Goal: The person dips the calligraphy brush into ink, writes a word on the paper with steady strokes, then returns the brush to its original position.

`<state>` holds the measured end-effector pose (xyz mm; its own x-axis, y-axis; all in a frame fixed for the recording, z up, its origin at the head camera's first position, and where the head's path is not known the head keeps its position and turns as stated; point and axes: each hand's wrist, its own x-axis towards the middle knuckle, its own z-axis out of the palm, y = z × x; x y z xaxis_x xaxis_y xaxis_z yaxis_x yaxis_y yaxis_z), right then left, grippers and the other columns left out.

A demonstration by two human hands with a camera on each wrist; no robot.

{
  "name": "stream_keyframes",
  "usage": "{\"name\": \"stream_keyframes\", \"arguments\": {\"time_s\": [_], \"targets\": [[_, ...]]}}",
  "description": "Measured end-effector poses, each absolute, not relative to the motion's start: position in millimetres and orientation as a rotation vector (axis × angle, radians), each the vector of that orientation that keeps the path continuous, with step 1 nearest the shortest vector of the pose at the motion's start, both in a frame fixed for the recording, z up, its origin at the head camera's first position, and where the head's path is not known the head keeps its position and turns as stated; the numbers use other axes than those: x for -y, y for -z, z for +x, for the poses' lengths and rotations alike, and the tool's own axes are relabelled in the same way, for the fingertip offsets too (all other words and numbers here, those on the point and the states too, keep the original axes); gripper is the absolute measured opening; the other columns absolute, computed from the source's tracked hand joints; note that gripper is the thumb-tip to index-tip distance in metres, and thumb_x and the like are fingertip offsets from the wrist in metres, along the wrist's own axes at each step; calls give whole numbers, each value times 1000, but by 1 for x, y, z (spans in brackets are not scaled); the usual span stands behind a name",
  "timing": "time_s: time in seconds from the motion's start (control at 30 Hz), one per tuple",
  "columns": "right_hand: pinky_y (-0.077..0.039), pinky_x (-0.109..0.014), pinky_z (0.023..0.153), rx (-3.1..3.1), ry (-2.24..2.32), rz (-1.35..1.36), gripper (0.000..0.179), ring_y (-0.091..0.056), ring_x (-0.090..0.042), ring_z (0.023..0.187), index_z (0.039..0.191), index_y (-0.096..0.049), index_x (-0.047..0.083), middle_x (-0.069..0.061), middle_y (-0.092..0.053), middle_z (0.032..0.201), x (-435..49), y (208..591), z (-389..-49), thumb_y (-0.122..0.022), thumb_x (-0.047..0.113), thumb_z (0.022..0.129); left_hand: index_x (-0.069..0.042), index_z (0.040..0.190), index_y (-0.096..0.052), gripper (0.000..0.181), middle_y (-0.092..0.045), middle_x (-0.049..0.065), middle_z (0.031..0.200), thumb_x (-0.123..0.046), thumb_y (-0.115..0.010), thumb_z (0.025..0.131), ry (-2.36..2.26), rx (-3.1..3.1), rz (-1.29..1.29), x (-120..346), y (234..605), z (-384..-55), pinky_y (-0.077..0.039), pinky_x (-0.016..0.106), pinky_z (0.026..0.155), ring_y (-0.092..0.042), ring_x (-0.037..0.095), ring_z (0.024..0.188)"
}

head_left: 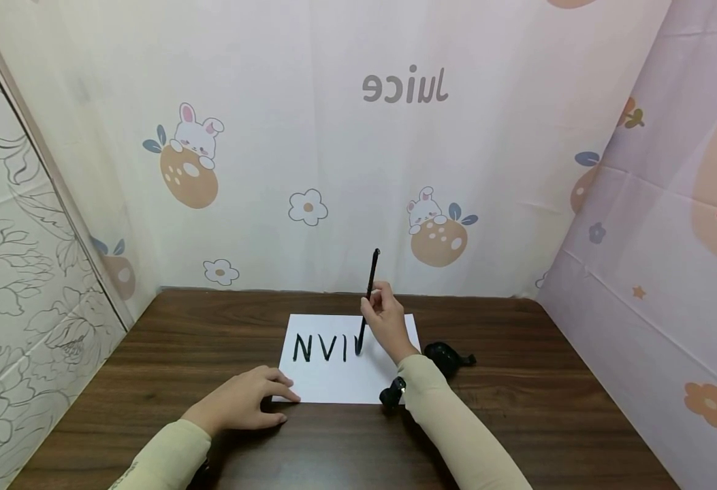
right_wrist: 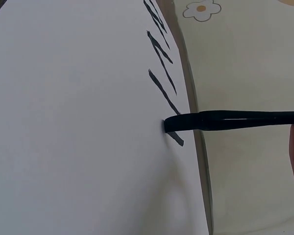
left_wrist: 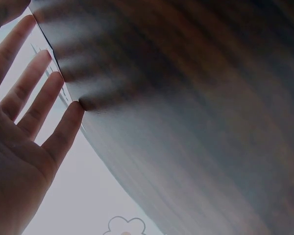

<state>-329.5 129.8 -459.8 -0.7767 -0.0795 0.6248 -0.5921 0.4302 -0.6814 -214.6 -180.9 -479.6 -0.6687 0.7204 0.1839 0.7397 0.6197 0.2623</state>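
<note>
The left arm (head_left: 165,457) reaches in from the lower left, covered by a pale sleeve, and its left hand (head_left: 242,400) lies low, back uppermost. The left thumb (head_left: 271,421) stands apart from the left fingers (left_wrist: 41,105), which are extended and spread with gaps between them. The right arm (head_left: 462,425) slants in from the lower right, likewise sleeved, and reaches farther forward. The right hand (head_left: 387,322) is bent at the fingers in a pinch; the right wrist view catches only a sliver of one digit
</note>
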Motion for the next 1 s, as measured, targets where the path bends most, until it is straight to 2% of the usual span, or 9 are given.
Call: {"name": "stream_keyframes", "arguments": {"time_s": [0.4,0.7,0.9,1.0], "targets": [[-47,-28,58,2188,-1337,566,19,-52,-15,69,114,-52,11,1,-52,81,-129,459,-326,-60,10,97,-35,114,-75,27,-63,-6,122,-33,-75,87,493,2772,-1252,181,479,-214,-53,43,88,-59,18,112],[-46,-27,58,2196,-1334,593,21,-51,-15,70,113,-50,15,1,-51,82,-129,458,-324,-61,9,96,-36,114,-74,27,-63,-6,122,-33,-75,87,504,2786,-1247,181,478,-214,-52,44,88,-59,18,112],[-46,-27,59,2202,-1363,606,20,-51,-16,71,114,-51,8,0,-50,81,-129,458,-323,-61,8,96,-35,113,-75,27,-63,-6,122,-33,-76,87,503,2772,-1247,181,478,-213,-53,43,87,-59,19,112],[-45,-27,59,2198,-1365,614,20,-51,-15,71,113,-51,9,1,-50,81,-129,459,-323,-60,8,96,-35,113,-75,26,-63,-5,121,-33,-76,87,505,2753,-1258,181,478,-213,-53,43,86,-60,19,111]]}}
